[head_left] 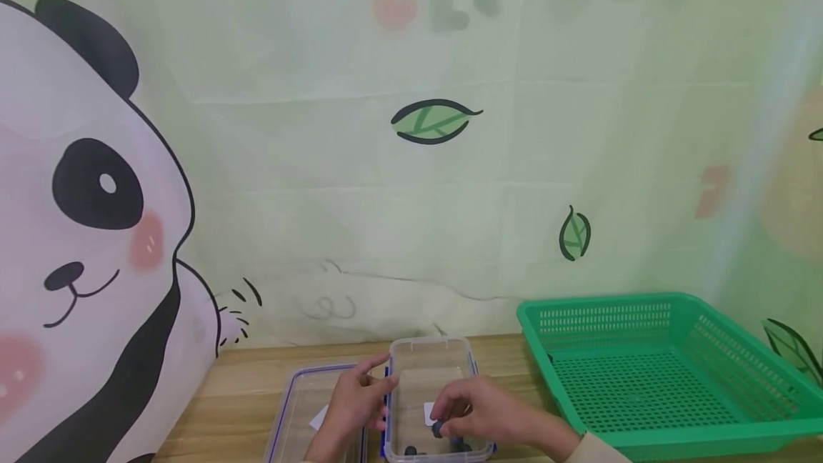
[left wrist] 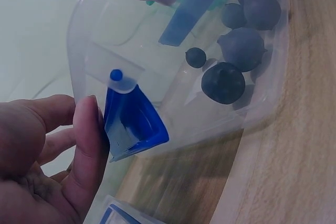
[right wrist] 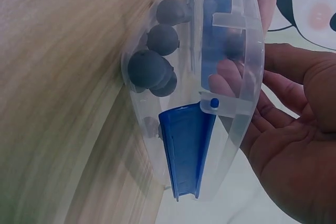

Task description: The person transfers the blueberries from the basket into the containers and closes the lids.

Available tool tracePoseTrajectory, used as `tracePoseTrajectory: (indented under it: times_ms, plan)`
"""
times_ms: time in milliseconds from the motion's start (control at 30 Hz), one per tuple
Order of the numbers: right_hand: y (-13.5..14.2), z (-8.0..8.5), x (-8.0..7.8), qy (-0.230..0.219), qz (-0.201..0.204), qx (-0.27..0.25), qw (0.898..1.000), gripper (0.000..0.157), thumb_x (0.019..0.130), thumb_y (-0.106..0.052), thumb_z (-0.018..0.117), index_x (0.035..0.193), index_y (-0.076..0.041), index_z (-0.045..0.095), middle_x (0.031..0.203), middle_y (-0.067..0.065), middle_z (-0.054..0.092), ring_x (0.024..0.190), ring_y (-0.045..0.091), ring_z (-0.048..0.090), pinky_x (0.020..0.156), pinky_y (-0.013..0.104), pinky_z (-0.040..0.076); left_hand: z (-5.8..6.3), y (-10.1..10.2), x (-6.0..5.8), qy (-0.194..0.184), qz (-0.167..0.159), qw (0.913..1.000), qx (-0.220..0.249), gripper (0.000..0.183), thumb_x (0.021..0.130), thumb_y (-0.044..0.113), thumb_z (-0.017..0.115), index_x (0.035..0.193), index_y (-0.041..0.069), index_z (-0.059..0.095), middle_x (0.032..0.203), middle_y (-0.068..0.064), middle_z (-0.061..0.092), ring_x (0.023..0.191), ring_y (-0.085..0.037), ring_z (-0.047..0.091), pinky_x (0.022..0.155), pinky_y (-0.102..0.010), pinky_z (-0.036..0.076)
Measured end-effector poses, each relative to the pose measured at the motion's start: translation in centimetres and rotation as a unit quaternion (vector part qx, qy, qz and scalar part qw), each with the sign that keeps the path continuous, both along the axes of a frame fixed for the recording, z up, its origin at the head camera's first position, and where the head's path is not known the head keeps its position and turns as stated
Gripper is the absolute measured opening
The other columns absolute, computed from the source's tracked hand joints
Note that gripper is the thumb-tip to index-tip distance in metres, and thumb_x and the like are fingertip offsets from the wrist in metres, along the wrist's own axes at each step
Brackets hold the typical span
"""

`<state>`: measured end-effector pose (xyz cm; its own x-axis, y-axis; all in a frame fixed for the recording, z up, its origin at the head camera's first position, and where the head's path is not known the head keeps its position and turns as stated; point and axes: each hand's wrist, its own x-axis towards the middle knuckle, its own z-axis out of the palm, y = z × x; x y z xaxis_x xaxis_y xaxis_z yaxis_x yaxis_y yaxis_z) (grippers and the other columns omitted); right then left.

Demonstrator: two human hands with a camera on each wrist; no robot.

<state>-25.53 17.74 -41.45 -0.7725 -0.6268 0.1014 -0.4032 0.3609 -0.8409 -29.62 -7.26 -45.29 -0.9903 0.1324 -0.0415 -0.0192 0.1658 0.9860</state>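
A clear plastic container with blue side latches stands on the wooden table. Several blueberries lie along its bottom, most of them bunched near the end closest to me. At the container's left side my left hand holds the rim, thumb and forefinger right beside the latch. My right hand reaches over the opposite rim and pinches a blueberry inside, above the others. Through the clear wall in the left wrist view, that held blueberry looks blurred between the fingertips.
A clear lid with a blue seal lies left of the container, partly behind my left forearm. On the right stands a large green slotted basket, with a small dark thing at its left wall. A printed panda cloth hangs behind the table.
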Motion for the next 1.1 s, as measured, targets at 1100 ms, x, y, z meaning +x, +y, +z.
tracePoseTrajectory:
  times_ms: [1100]
  plan:
    - [5.9,10.0,1.6,0.079,-0.065,0.015,0.995,0.019,0.101,-0.020,0.076,0.118,-0.011,0.077,0.112,0.000,0.076,0.105,0.020,0.072,0.090,0.028,0.061,0.3,-0.1,0.0,-0.008,-0.004,0.9999,-0.009,0.058,0.101,0.016,0.075,0.153,0.004,0.054,0.098,-0.016,0.067,0.058,-0.014,0.061,0.049,-0.027,0.061]
